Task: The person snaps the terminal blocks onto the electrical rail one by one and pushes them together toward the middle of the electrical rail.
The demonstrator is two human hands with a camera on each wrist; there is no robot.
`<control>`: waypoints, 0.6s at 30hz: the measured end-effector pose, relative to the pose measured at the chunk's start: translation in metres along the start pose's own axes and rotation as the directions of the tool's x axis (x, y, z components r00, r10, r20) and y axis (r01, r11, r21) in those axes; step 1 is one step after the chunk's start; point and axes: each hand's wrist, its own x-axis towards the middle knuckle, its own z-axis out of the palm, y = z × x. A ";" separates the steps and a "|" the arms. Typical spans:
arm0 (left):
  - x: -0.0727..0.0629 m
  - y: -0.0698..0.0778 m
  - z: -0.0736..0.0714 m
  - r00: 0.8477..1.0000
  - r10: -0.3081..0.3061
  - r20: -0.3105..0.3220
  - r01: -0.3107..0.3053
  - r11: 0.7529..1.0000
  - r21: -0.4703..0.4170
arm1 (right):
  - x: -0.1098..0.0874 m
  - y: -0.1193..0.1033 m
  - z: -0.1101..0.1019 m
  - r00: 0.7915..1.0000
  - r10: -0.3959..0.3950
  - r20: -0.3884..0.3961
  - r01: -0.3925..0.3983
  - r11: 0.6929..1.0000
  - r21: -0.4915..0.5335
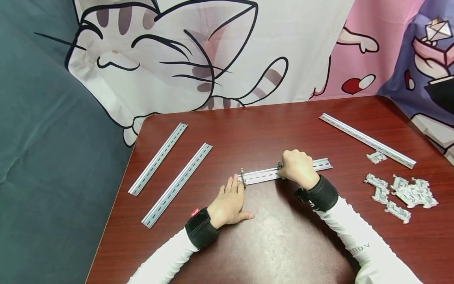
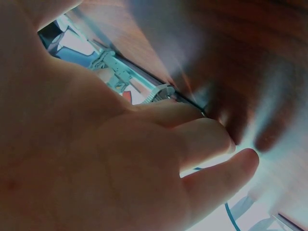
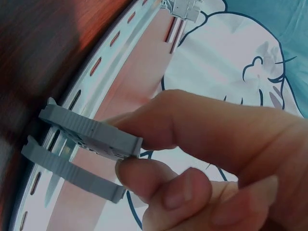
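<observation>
A slotted metal DIN rail (image 1: 260, 176) lies across the middle of the table. Close to its left end stands a grey plastic rail clip (image 1: 242, 178). My left hand (image 1: 227, 207) rests there with fingers extended, their tips beside that clip and the rail end. Farther along the rail, my right hand (image 1: 299, 167) pinches another grey clip (image 3: 91, 130) between thumb and finger. One more similar clip (image 3: 72, 173) sits on the rail right beside the pinched one. In the left wrist view, the back of the hand covers much of the rail.
Two DIN rails (image 1: 157, 159) lie slanted at the left. Another rail (image 1: 369, 140) is at the far right, with a single clip (image 1: 376, 157) against it. Several loose clips (image 1: 413, 192) are spread on the right. A printed cat curtain (image 1: 248, 51) hangs behind the table.
</observation>
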 end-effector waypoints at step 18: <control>0.002 0.001 -0.001 1.000 -0.011 0.017 0.011 1.000 -0.012 | -0.002 0.002 -0.002 0.999 0.015 -0.034 -0.015 1.000 -0.010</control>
